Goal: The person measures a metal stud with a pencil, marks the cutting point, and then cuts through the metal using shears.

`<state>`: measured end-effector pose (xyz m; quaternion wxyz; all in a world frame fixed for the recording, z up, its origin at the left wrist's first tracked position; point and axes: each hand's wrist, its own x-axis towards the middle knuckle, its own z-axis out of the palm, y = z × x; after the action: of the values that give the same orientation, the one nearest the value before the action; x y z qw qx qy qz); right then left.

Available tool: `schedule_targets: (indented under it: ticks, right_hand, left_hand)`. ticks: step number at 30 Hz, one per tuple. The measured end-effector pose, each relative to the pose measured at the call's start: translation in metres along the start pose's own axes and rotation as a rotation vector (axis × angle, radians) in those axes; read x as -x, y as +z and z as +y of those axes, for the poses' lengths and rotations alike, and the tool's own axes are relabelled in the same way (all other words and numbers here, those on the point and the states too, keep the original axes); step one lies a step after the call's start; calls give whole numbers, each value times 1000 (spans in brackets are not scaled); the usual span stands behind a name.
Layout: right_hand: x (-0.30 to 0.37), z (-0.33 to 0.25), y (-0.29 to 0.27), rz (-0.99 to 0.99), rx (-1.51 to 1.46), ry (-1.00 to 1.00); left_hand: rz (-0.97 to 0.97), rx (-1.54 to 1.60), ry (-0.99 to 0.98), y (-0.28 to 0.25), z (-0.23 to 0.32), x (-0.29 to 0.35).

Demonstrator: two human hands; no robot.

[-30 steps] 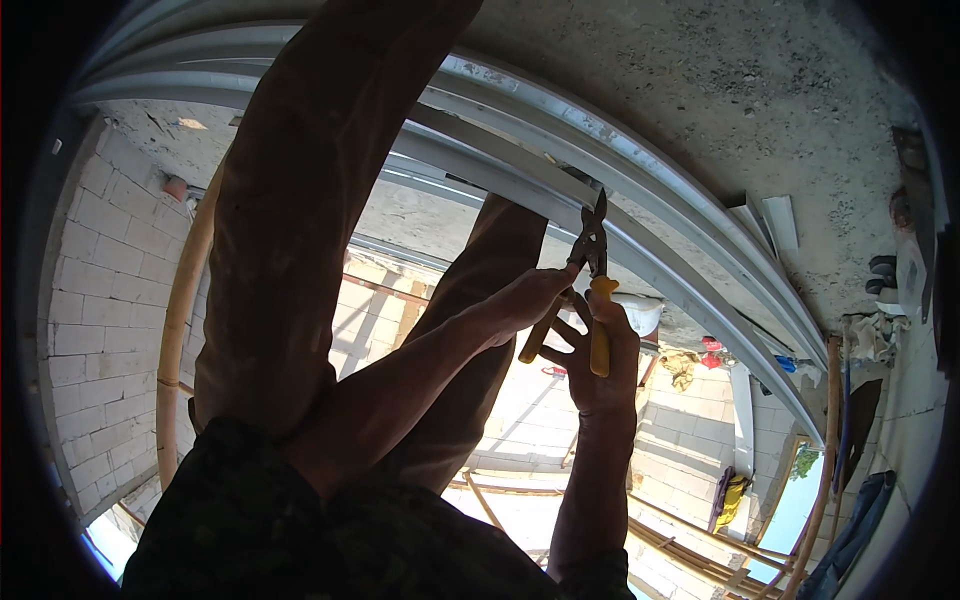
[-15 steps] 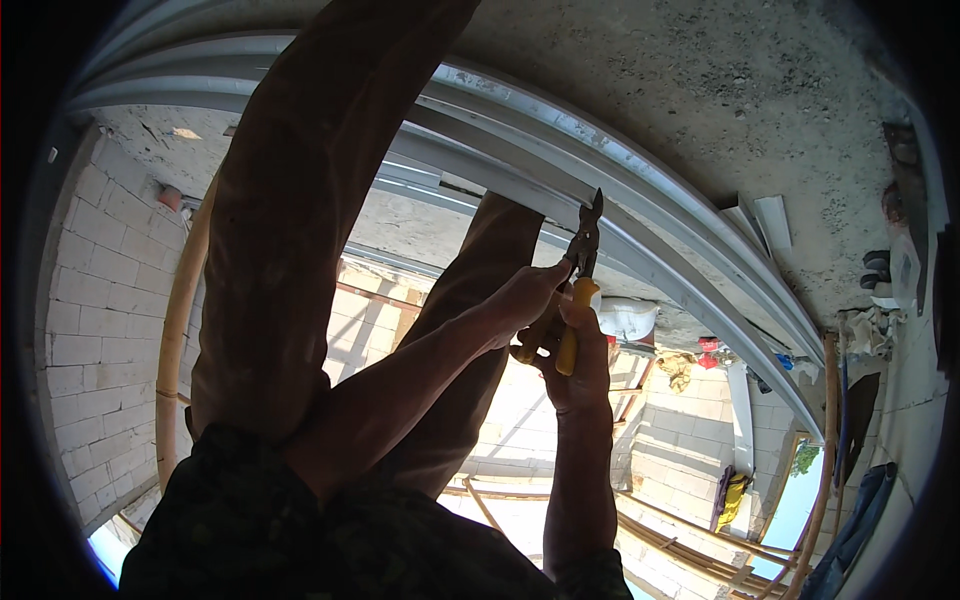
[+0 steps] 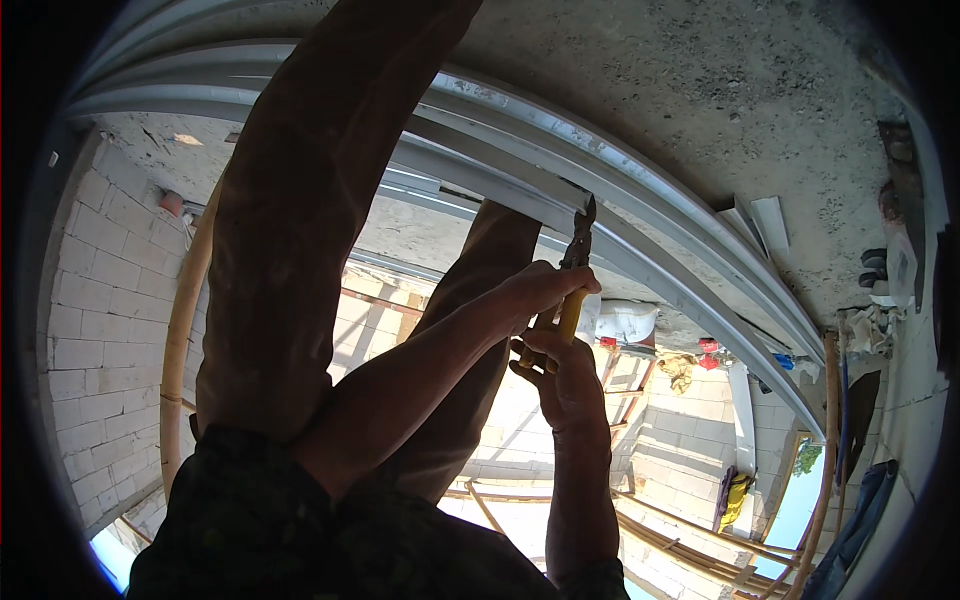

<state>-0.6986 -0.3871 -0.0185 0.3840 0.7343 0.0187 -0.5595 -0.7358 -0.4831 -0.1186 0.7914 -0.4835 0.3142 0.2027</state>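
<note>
Dark-jawed tin snips (image 3: 580, 237) with yellow handles point away from me. The jaws look closed, their tips at the end of a grey metal channel (image 3: 500, 180); whether they bite into it I cannot tell. My right hand (image 3: 568, 375) is wrapped round the lower part of the handles. Above it, my left hand (image 3: 548, 288) grips the upper handles just below the pivot, with fingers closed across them. My legs (image 3: 290, 200) extend on both sides of the left forearm, and the channel passes over one of them.
Several long metal channels (image 3: 680, 225) curve across the view beyond my hands. Short offcuts (image 3: 768, 225) lie on the rough concrete floor (image 3: 700, 90). A bamboo pole (image 3: 185, 330) stands at left before a block wall (image 3: 100, 330). A white sack (image 3: 628, 322) rests right of my hands.
The snips' jaws have closed and turned slightly more upright at the channel's end. My left hand has shifted across the upper handles, and my right hand sits a little lower.
</note>
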Motion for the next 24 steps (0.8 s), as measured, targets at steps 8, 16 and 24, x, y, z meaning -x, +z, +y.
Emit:
schedule_targets:
  ticks: [8,16,24]
  right_hand:
    - [-10,-2,-2,47,71,30]
    - [-24,-3,-5,61,74,-54]
    - [-41,-4,0,140,65,-59]
  left_hand:
    - [121,14,42,15,6,36]
    - [65,154,8,18,-4,24]
    - [96,78,62,7,-1,1]
